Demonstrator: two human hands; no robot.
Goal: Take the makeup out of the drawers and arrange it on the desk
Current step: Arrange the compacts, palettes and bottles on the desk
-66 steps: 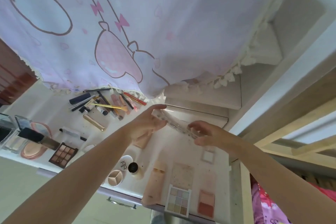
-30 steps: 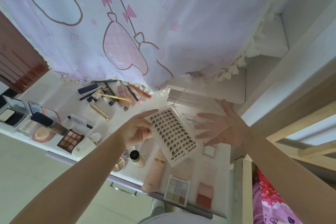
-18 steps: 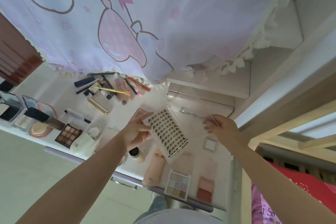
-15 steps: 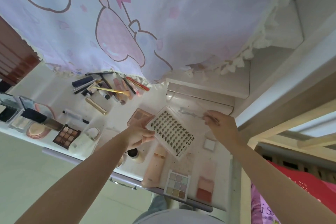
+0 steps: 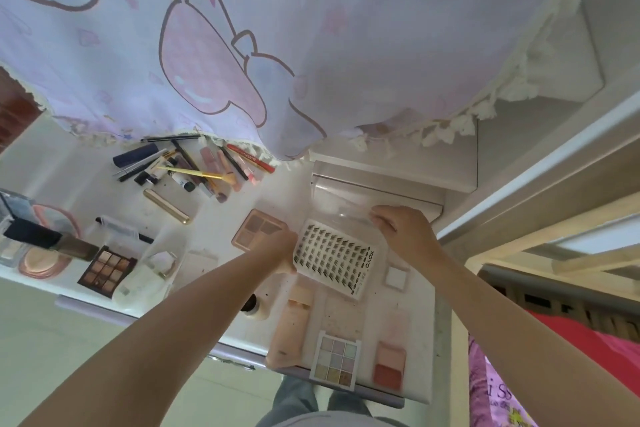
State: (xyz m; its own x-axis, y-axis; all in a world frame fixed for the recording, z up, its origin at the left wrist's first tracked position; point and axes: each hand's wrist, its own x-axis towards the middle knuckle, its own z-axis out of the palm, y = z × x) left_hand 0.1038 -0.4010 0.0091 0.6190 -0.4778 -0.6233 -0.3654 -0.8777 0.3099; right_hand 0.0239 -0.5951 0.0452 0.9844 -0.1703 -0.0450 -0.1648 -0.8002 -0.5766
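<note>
Holding the lash tray [image 5: 334,258] by its side edge, the left hand [image 5: 277,250] pinches it just above the desk [image 5: 214,229]. Fingers of the right hand [image 5: 403,230] pinch its clear lid [image 5: 341,210] at the far edge. Looks light, stiff, slick plastic; edges are probably the safest hold, keeping it level.

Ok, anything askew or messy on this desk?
Mostly tidy. The lash tray, gripped by the left hand, sits skewed across the palette rows, its clear lid raised by the right hand. Pencils and tubes lie crisscrossed.
</note>
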